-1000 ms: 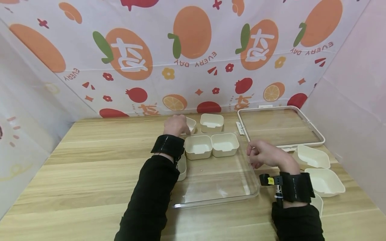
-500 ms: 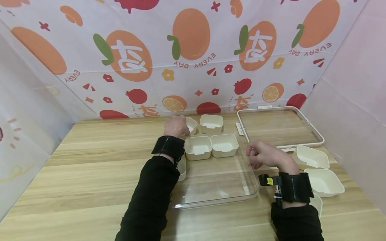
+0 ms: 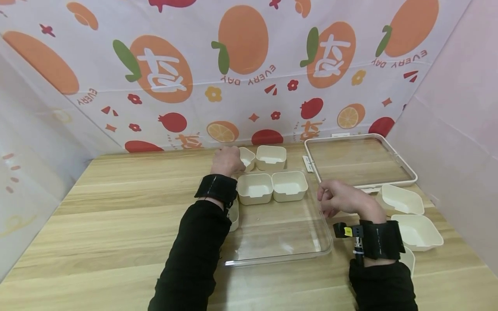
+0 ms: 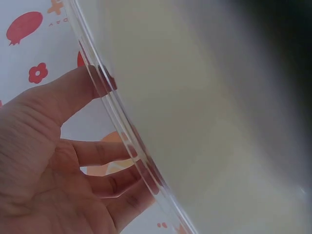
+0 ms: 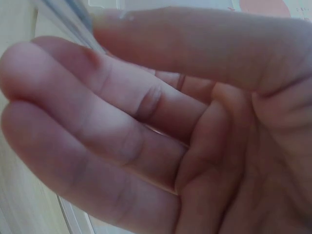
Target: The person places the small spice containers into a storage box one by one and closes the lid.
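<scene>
A clear tray (image 3: 280,229) holds cream bins, with two side by side (image 3: 254,188) (image 3: 289,186) and another (image 3: 233,215) partly behind the left forearm. At the tray's far left corner is the left hand (image 3: 227,161); in the left wrist view its thumb and fingers (image 4: 100,152) grip the clear rim (image 4: 127,127). The right hand (image 3: 342,199) is at the tray's right side. Seen from the right wrist, this hand (image 5: 161,112) pinches the clear edge (image 5: 78,24) between thumb and fingers. The left hand partly hides a bin (image 3: 247,159) beyond the tray.
Another cream bin (image 3: 271,157) stands beyond the tray. A clear lid with a white frame (image 3: 359,160) lies at the back right. Several bins (image 3: 400,199) (image 3: 417,232) are on the table's right side, one (image 3: 407,260) partly covered by the right arm. Patterned cloth (image 3: 241,99) hangs behind.
The head view has shifted slightly. Both hands keep their places at the tray, and the bins have not visibly moved.
</scene>
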`<act>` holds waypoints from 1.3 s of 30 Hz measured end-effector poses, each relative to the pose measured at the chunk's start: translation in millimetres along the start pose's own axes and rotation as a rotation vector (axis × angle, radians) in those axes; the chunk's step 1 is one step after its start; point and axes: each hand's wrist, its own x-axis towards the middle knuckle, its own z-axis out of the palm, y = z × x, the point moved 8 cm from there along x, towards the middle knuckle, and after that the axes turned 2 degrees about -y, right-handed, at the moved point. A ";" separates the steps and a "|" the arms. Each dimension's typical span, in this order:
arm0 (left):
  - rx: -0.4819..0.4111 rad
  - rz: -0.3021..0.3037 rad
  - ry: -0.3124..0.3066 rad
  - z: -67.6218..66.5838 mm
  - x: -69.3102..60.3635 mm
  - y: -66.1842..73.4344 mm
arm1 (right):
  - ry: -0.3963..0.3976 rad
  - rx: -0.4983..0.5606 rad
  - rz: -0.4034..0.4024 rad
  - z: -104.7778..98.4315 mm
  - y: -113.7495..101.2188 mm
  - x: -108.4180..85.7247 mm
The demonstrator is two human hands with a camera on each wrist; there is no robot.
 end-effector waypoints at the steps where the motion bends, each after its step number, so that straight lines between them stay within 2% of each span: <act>1: -0.003 0.000 0.003 -0.3 0.0 -0.8 | 0.001 0.000 0.001 -0.2 -0.3 0.3; 4: -0.022 0.010 0.023 -2.4 -0.4 -2.9 | 0.000 0.001 0.000 0.3 -1.0 1.1; 7: -0.041 0.068 0.122 -13.5 -2.2 -2.2 | -0.003 0.000 -0.003 1.4 -1.2 1.4; 11: -0.003 0.167 0.336 -51.8 -14.6 5.5 | -0.006 -0.005 -0.006 1.2 -1.8 1.1; 13: 0.003 0.185 0.385 -70.9 -22.7 10.1 | -0.004 -0.011 -0.006 0.0 -1.9 0.7; 15: 0.001 0.210 0.382 -83.0 -29.2 15.1 | -0.001 -0.012 0.000 -1.1 -2.1 0.1; 18: -0.034 0.225 0.324 -88.5 -36.7 18.1 | 0.002 -0.013 0.002 -1.8 -1.9 -0.3; 29: -0.022 0.442 0.230 -84.2 -67.0 26.0 | -0.001 -0.014 0.003 0.3 0.4 -0.1; 39: -0.051 0.525 0.247 -90.0 -108.4 22.5 | -0.015 0.010 -0.028 1.7 -2.6 -0.1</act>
